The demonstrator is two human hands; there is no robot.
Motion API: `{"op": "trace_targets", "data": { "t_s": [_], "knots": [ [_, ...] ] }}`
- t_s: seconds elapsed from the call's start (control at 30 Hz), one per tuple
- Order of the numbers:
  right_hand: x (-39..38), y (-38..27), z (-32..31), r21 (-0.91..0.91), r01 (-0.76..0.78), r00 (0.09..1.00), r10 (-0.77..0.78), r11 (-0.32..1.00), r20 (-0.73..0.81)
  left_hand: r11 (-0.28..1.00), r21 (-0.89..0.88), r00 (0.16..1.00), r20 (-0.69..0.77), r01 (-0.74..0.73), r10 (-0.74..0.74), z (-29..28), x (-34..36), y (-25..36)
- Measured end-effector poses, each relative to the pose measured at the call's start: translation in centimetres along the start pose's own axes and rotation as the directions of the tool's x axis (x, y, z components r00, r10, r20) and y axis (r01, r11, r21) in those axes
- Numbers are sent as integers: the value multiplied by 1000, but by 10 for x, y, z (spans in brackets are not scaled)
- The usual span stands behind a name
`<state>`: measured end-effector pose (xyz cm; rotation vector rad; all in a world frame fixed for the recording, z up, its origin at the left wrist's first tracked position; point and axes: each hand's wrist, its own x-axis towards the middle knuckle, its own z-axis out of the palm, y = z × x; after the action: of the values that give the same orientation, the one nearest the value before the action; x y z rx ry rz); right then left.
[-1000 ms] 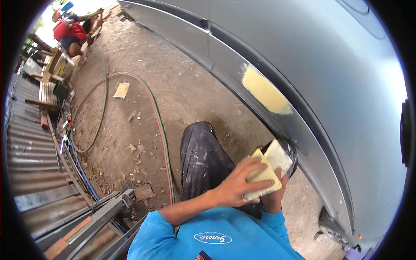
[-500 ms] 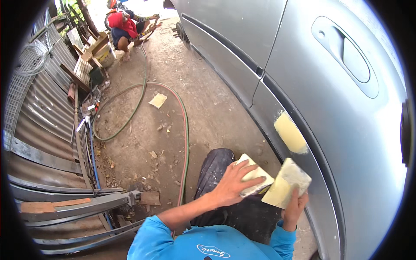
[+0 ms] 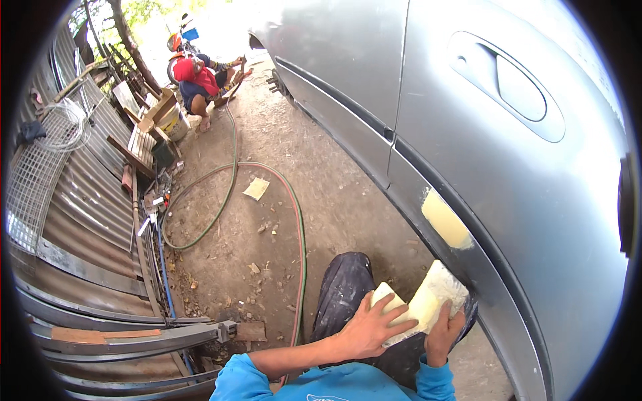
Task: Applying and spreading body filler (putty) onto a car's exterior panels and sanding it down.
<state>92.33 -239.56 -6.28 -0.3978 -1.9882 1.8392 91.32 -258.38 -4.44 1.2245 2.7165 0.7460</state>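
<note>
My left hand (image 3: pixel 368 327) lies fingers spread on a pale yellow flat pad (image 3: pixel 391 307) over my dark-trousered knee (image 3: pixel 344 291). My right hand (image 3: pixel 443 334) grips a second pale yellow block (image 3: pixel 438 294) from below, its far end near the lower edge of the silver car door (image 3: pixel 508 174). A cream patch of filler (image 3: pixel 445 220) sits on the door's lower panel just above a dark trim strip (image 3: pixel 468 267), a short way above the block.
Dirt ground (image 3: pixel 267 220) with green and red hoses (image 3: pixel 294 220) and a scrap of paper (image 3: pixel 256 188). Corrugated metal sheets and steel bars (image 3: pixel 87 267) line the left. A person in red (image 3: pixel 200 80) crouches far back by wooden crates and a motorbike.
The view has swung upward, showing more of the car door and its handle. My right hand has moved its block off the left pad toward the door's lower edge.
</note>
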Motion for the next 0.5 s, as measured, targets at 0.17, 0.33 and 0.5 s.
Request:
{"op": "trace_targets", "data": {
  "t_s": [0.17, 0.33, 0.5],
  "knots": [
    [10, -13, -11, 373, -46, 985, 104, 927, -137, 883, -468, 997, -56, 25, -58, 28, -10, -26],
    [-19, 21, 3, 326, -290, 954, 243, 900, 177, 813, -518, 929, -362, -266, 73, -4, 2, 1],
    [-19, 11, 0, 518, -395, 914, 383, 759, 135, 948, -287, 954, -294, -141, 53, 18, 14, -6]
  ]
}}
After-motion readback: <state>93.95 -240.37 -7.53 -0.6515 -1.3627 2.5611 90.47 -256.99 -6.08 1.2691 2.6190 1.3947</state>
